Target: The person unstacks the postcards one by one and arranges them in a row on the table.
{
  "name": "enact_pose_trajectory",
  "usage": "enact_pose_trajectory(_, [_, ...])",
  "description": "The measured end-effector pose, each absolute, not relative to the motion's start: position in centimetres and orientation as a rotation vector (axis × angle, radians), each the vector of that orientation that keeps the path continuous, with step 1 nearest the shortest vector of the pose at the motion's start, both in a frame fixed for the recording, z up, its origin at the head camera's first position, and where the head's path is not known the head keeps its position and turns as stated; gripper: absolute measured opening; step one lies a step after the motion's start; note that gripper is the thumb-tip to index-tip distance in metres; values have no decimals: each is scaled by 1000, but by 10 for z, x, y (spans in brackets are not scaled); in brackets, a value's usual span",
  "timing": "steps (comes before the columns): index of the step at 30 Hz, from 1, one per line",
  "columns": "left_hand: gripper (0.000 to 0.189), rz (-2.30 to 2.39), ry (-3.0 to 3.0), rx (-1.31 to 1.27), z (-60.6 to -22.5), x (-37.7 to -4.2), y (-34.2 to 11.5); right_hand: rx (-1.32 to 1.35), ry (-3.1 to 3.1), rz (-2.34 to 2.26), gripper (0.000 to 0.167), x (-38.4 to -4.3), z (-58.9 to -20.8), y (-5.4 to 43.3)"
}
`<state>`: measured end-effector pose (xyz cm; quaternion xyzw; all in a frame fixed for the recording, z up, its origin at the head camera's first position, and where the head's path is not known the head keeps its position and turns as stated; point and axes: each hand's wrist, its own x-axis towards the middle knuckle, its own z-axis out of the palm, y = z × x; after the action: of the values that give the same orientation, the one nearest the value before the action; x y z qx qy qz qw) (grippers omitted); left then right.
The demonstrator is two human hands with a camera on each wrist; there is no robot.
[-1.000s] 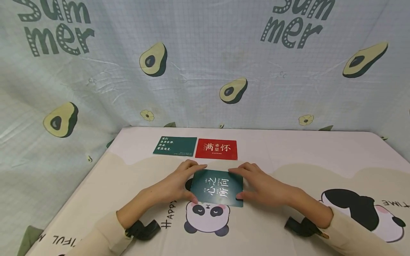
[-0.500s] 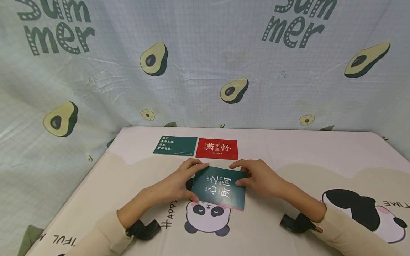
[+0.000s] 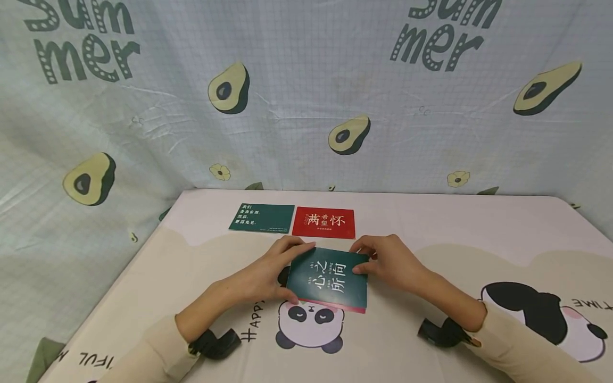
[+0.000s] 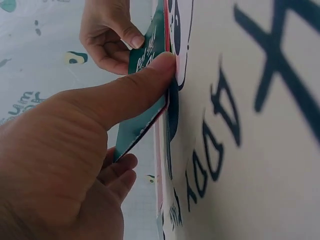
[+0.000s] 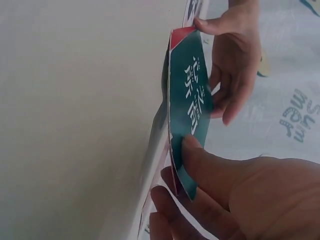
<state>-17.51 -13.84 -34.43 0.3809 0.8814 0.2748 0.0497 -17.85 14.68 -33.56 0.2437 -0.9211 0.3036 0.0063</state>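
Note:
A teal card [image 3: 306,282] with white Chinese characters is held between both hands over the printed panda. Along its near edge shows a strip of a red card [image 3: 356,309] lying beneath it; a red corner also peeks out in the right wrist view. My left hand [image 3: 261,274] grips the left side, thumb at the near corner and fingertips at the far edge. With the thumb on top and fingers curled under, my right hand [image 3: 395,266] pinches the far right corner. How many cards lie under the teal one is hidden.
Beyond the hands, a green card [image 3: 263,218] with white writing lies flat beside a red card [image 3: 324,222] with pale characters. The table [image 3: 407,340] wears a printed cloth, and an avocado-patterned curtain [image 3: 287,96] hangs behind its far edge.
My right hand has shifted from spanning the right side to pinching the far right corner. The teal card has slid slightly, and the red strip beneath now shows. The left hand has barely moved.

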Motion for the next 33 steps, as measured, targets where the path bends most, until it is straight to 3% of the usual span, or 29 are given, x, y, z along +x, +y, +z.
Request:
enact_pose_trajectory(15, [102,767,2734,1257,-335,-180,-134,719,-2918,933,31,-182,-332,150])
enact_pose_trajectory(26, [102,1002,2741,1232,-322,-203,-129,928,-2824,982,76,-186,-313,175])
enact_pose_trajectory(33, [100,1048,2754,1278,-320,-216,-116,1008,-2777,1003,94,-193,-307,190])
